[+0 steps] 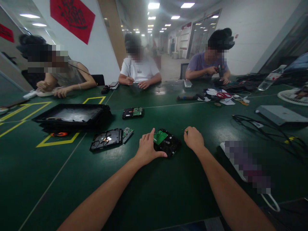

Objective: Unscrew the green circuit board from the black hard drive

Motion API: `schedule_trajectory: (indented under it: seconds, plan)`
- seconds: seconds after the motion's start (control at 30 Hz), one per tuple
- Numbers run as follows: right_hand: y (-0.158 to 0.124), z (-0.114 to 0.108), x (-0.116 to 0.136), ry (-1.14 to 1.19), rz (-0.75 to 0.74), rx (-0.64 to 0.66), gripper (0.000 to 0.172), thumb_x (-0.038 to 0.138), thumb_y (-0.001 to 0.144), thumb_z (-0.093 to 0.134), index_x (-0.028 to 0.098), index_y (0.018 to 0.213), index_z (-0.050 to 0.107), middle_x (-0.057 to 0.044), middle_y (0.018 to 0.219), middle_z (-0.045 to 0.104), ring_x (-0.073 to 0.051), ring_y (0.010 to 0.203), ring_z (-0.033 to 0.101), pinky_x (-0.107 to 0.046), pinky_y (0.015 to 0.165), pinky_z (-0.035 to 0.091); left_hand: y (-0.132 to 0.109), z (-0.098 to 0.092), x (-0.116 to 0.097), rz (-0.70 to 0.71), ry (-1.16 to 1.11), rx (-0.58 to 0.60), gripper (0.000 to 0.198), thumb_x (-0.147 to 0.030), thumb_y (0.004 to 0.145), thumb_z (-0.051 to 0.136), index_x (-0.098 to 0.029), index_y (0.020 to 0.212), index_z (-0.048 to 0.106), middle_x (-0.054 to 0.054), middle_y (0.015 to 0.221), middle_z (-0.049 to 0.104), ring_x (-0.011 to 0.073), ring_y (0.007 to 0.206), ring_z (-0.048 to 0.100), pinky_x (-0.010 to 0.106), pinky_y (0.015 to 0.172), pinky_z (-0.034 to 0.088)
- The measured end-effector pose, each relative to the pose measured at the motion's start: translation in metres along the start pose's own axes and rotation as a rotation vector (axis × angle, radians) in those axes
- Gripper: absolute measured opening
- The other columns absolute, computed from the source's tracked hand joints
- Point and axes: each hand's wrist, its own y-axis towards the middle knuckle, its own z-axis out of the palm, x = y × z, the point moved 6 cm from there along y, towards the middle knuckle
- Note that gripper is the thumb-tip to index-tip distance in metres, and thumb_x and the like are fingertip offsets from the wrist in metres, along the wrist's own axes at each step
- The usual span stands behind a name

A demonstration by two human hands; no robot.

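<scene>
A black hard drive [170, 145] with a green circuit board [160, 137] on its upper face lies on the green table in front of me. My left hand [149, 148] steadies it from the left, fingers along that side and the thumb stretched over the near edge. Just right of the drive, my right hand [193, 138] is closed in a fist, apart from it. A small greenish bit shows at its fingertips, too small to name. To the left lies another hard drive [106, 140], a loose circuit board [127, 134] beside it. A third hard drive [133, 112] rests farther back.
A black tray-like case [72, 114] stands at left, an orange item [59, 134] under its edge. On the right are a phone-like object [245, 166], black cables [264, 128], a grey box [281, 115] and a bottle [271, 78]. Three people sit across the table.
</scene>
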Motion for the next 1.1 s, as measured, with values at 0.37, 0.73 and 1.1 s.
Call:
schedule_trajectory:
  seconds: [0.37,0.73,1.1]
  plan:
    - [0.003,0.001,-0.004,-0.025,0.010,0.019,0.026,0.031,0.104,0.051,0.014,0.113,0.068,-0.016,0.112,0.068,-0.025,0.094,0.070,-0.034,0.077,0.051,-0.014,-0.005,-0.004,-0.029,0.122,-0.061,0.096,-0.074,0.074,0.080,-0.020,0.148,0.052,0.015,0.126,0.063,0.0379,0.119,0.056,0.048,0.101,0.046]
    - [0.002,-0.001,-0.003,-0.039,-0.020,0.027,0.026,0.031,0.105,0.049,0.016,0.116,0.067,-0.014,0.114,0.067,-0.024,0.096,0.070,-0.035,0.079,0.052,-0.028,-0.009,-0.031,0.131,0.364,-0.053,0.058,-0.062,0.096,0.063,-0.020,0.136,0.065,0.014,0.110,0.063,0.0333,0.104,0.055,0.046,0.087,0.048]
    - [-0.001,0.001,0.003,-0.052,-0.034,0.014,0.028,0.030,0.106,0.046,0.015,0.118,0.067,-0.016,0.119,0.066,-0.026,0.098,0.071,-0.035,0.080,0.051,-0.021,-0.009,-0.010,0.091,0.018,-0.029,0.088,-0.072,0.079,0.078,-0.023,0.147,0.051,0.015,0.137,0.057,0.0378,0.128,0.055,0.054,0.106,0.051]
